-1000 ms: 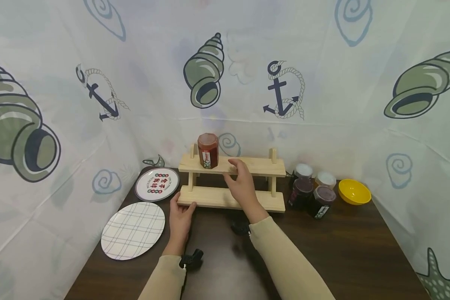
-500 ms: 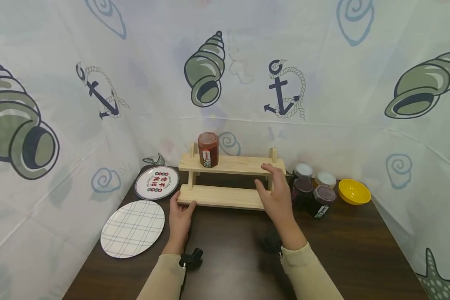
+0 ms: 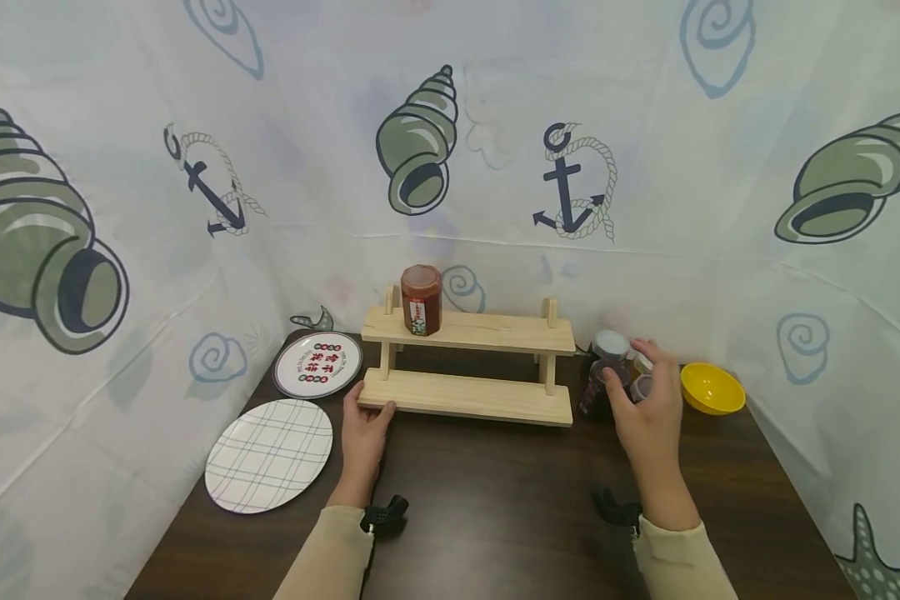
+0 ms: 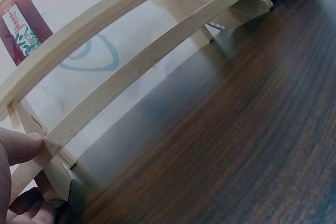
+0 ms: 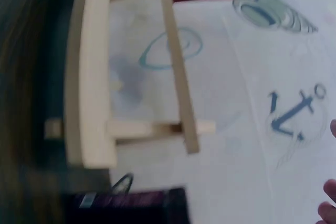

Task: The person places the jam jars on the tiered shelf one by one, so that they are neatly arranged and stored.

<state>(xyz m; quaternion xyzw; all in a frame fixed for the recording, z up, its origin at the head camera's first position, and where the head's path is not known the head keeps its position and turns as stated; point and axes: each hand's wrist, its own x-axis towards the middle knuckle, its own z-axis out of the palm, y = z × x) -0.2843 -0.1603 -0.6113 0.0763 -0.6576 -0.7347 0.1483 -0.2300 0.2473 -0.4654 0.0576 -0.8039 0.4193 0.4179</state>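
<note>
At the lower left corner of a two-tier wooden display rack (image 3: 468, 393), my left hand (image 3: 363, 446) pinches the bottom plank; in the left wrist view its thumb (image 4: 21, 146) lies on the plank and other fingers curl below. A jar of red sauce (image 3: 422, 304) stands on the upper plank, toward its left end. My right hand (image 3: 651, 421) is at the group of jars right of the rack, thumb and fingers spread, partly hiding them. A purple-lidded dark jar (image 3: 598, 390) and a white-lidded jar (image 3: 611, 342) show beside its thumb.
A yellow bowl (image 3: 712, 390) sits to the right of the jars. Left of the rack lie a plate with red lettering (image 3: 318, 365) and a checked oval plate (image 3: 268, 457). A printed cloth (image 3: 495, 200) hangs behind the dark wooden table (image 3: 487, 508).
My right hand has swept right, from in front of the rack's middle to the jars. My left hand keeps its hold on the rack's corner, and the red jar stays in place.
</note>
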